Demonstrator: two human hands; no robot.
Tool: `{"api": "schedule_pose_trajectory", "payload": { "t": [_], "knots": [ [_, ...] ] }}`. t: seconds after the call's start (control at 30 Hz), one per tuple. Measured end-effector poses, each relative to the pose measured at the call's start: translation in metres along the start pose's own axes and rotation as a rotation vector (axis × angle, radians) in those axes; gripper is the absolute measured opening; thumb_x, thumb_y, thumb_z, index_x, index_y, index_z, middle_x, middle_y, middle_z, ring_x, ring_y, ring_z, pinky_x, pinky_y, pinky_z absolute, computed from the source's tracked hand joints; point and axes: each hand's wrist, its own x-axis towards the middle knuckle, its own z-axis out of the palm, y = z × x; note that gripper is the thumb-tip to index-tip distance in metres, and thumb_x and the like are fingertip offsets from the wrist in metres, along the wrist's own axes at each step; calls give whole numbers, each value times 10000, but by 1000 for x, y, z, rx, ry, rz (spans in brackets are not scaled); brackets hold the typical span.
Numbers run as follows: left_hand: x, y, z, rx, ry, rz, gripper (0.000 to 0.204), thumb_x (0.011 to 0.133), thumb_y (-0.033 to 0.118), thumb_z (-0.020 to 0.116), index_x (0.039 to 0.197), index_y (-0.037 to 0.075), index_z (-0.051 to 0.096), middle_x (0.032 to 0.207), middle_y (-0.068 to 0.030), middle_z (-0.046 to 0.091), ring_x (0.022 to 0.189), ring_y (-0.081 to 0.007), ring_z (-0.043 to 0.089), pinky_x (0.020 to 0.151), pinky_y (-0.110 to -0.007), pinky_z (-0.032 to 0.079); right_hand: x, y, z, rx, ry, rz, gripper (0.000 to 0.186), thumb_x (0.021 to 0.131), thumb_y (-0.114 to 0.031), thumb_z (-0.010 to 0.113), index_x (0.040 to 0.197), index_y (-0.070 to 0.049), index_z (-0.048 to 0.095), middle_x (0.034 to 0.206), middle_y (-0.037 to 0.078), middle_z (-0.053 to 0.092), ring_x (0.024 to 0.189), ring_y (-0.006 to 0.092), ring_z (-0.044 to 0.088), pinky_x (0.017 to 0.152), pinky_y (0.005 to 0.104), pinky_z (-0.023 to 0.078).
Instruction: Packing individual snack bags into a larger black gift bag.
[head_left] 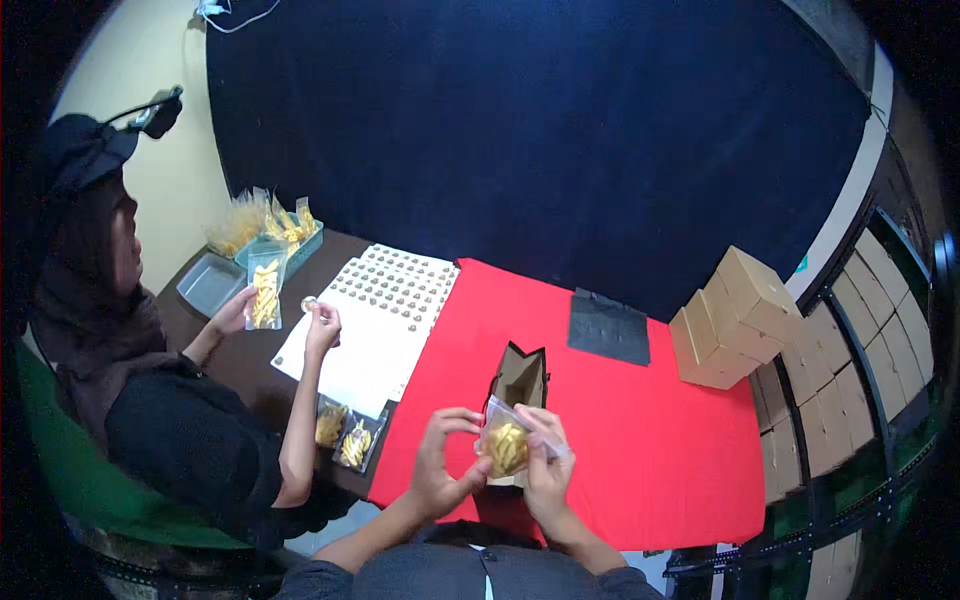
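Snack pouch: a small clear pouch [508, 445] of yellow snack pieces, held up between both hands at 6 o'clock in the view, just in front of the brown bag.
Left hand: the left hand [440, 465] clasps the pouch's left edge with thumb and fingers curled around it.
Right hand: the right hand [545, 465] pinches the pouch's right side and top corner, fingers closed on it.
Brown bag: an open brown paper bag [522, 378] stands upright on the red cloth, just at 12 o'clock of the pouch, its mouth facing up.
Red cloth: a red cloth [640, 440] covers the counter under the bag and spreads toward 3 o'clock.
Black flat bag: a dark flat bag [608, 328] lies on the cloth at 1 o'clock of the brown bag.
Cardboard boxes: a stack of plain brown boxes [735, 315] sits at 2 o'clock, at the cloth's far edge.
White sheet: a white sheet [385, 310] with rows of small round stickers lies at 10 o'clock, beside the cloth.
Filled pouches: two more filled pouches [345, 432] lie at 9 o'clock, near the counter edge.
Co-worker: another person [150, 400] sits at 9 o'clock, holding a similar pouch [264, 295] in one hand.
Tray: a teal tray [290, 245] of pouches stands beyond, at 10 o'clock.
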Motion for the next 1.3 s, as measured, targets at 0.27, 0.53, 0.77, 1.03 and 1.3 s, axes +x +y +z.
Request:
{"api": "schedule_pose_trajectory", "payload": {
  "t": [0.27,0.53,0.77,1.03,1.3],
  "knots": [
    [-4,-14,25,-186,-150,32,824,704,365,764,1296,106,253,1326,-192,269,1243,-319,329,988,-447,342,-3,-1,-6,130,-277,-53,768,834,-623,445,1265,13,475,1327,183,434,1217,301,410,976,361,350],
    [3,-20,36,-497,-59,-166,242,947,189,444,1111,13,418,1143,-173,490,1010,-223,547,853,-333,449,-5,13,-26,27,-69,1,303,886,-235,550,1050,15,598,979,130,610,912,183,534,822,319,423],
    [4,-28,33,-465,-52,-197,248,952,197,427,1097,-3,420,1120,-185,508,1043,-235,542,896,-351,436,-5,23,-38,86,120,83,189,881,-113,536,991,22,608,924,104,583,905,173,541,818,299,420],
    [9,-26,20,-456,-15,-215,226,952,175,429,1079,-11,433,1088,-178,525,1001,-235,572,868,-348,462,2,26,-20,82,179,97,235,867,-142,549,1041,15,573,917,86,555,886,162,532,810,288,412],
    [9,-31,5,-409,-142,-417,273,894,189,561,1047,31,399,1025,-139,558,972,-184,561,825,-309,453,7,34,-8,-14,7,85,113,834,-73,615,913,6,628,989,102,569,956,176,537,849,296,417]
  ]
}}
